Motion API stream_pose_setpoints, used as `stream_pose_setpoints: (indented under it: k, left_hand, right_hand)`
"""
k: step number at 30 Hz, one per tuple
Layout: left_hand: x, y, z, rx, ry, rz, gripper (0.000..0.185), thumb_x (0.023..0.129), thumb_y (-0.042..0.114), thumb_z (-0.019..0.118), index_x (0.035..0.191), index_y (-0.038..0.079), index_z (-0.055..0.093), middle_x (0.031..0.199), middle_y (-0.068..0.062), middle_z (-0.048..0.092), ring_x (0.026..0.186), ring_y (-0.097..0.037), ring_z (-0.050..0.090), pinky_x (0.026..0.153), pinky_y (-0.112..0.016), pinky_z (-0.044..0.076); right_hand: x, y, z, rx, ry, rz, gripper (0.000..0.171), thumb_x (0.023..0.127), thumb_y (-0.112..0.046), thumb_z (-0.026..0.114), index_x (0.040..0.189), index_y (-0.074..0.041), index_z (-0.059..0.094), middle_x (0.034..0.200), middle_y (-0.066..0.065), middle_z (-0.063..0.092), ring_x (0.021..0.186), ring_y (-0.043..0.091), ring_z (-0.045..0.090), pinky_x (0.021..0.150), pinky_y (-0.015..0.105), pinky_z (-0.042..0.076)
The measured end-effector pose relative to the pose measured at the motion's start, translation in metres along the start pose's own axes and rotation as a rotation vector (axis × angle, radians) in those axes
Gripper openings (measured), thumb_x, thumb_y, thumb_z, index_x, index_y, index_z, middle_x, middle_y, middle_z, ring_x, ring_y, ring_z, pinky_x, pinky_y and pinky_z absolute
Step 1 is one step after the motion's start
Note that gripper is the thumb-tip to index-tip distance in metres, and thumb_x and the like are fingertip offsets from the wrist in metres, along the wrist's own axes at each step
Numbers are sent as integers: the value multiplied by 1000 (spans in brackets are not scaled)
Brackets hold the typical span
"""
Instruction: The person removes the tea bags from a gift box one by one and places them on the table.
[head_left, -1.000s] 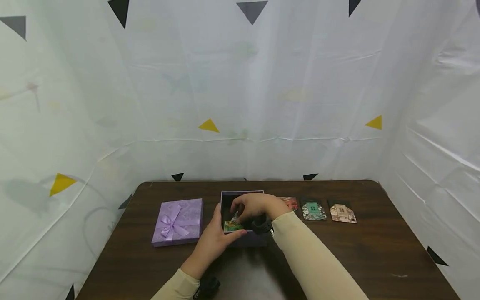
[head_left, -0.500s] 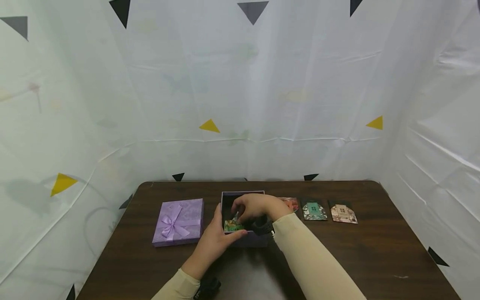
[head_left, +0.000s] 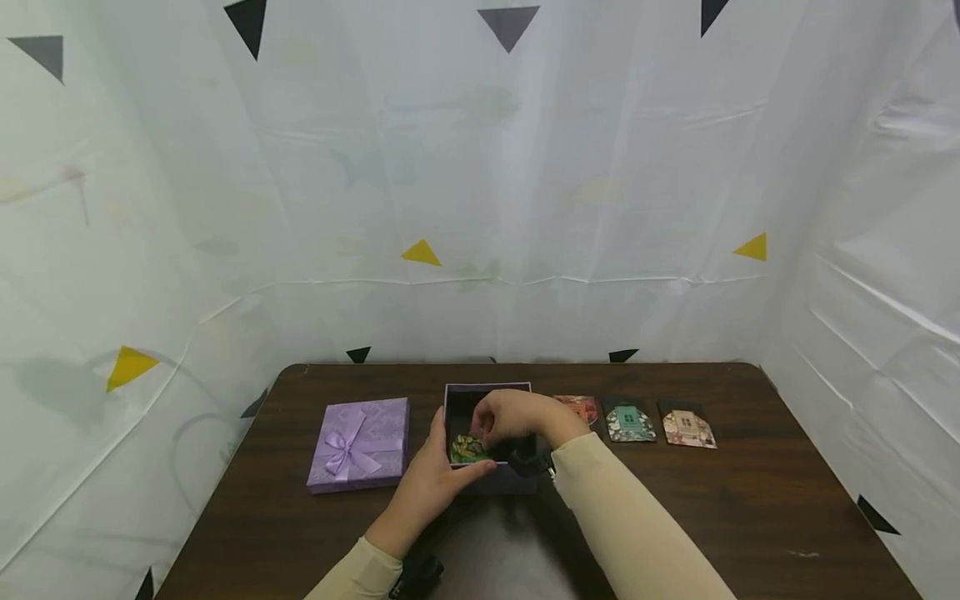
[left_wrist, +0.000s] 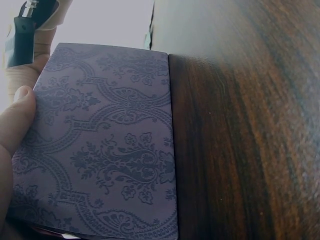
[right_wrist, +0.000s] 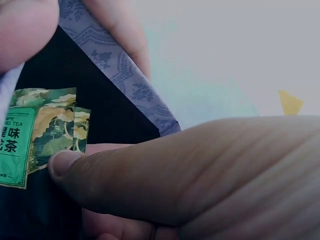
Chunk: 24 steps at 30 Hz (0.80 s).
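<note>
A purple patterned gift box (head_left: 498, 482) with a dark inside stands uncovered at the middle of the table. My left hand (head_left: 423, 483) grips its near left corner, thumb along the front wall and fingers at the left side. In the left wrist view, the thumb lies against the patterned box wall (left_wrist: 115, 135). My right hand (head_left: 517, 417) reaches into the box, thumb and fingers pinching the edge of a green tea sachet (right_wrist: 47, 135). A second sachet edge (right_wrist: 82, 125) shows beside it. The right fingertips are partly hidden behind the thumb.
Left of the box lies its purple lid (head_left: 360, 442) with a ribbon bow. To the right lie a red sachet (head_left: 583, 407), a teal sachet (head_left: 630, 422) and a beige sachet (head_left: 687, 424) in a row. A white curtain (head_left: 480, 208) hangs behind the table.
My right hand has shifted slightly right inside the box, and the pale patch under its fingertips no longer shows. My left hand keeps its grip on the box.
</note>
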<state>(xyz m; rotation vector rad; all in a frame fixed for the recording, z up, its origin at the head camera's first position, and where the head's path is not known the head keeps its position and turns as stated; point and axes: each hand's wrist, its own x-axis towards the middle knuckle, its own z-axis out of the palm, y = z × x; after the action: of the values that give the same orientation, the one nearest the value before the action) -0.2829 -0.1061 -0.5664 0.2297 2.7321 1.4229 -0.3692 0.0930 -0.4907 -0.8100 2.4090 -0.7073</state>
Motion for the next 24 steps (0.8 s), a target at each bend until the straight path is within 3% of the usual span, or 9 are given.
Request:
stream_pose_setpoints:
  k: [5,10,15,21,24]
  left_hand:
    - [0,-1,1,2,7,14,132,87,67,85,177,16,3,169,-29,43,136,-42,66,103,-62,57]
    - [0,0,1,2,2,11,134,86,69,84,177,15,2,170,-30,41,137,-42,65,103,-61,57]
    - [0,1,0,5,-5,19,131,88,67,83,177,14,3,162,-31,51,122,-35,72,95,-55,59]
    - [0,2,-2,-79,-26,89,114,90,56,87,173,26,15,138,-9,70,107,-18,73,90,-44,59]
    - [0,2,-1,-79,-13,80,114,90,55,88,173,27,16,136,-8,70,109,-19,73,92,-46,59]
  right_hand:
    - [-1,-1,1,-6,10,0,13,98,-6,77,107,-13,84,98,-4,81,85,9,71,85,37,63]
    - [-2,0,1,22,41,-11,11,98,-7,77,101,-15,85,93,-7,81,78,7,67,75,29,59]
    - [-2,4,2,90,66,-37,8,98,-15,82,91,-16,78,78,-8,72,66,8,58,65,26,50]
    - [-6,15,2,273,174,-90,19,102,-27,80,92,-15,70,77,-4,63,63,12,49,62,29,45]
    - [-7,19,3,381,212,-126,21,105,-30,76,95,-13,68,79,-3,61,66,15,49,65,31,45]
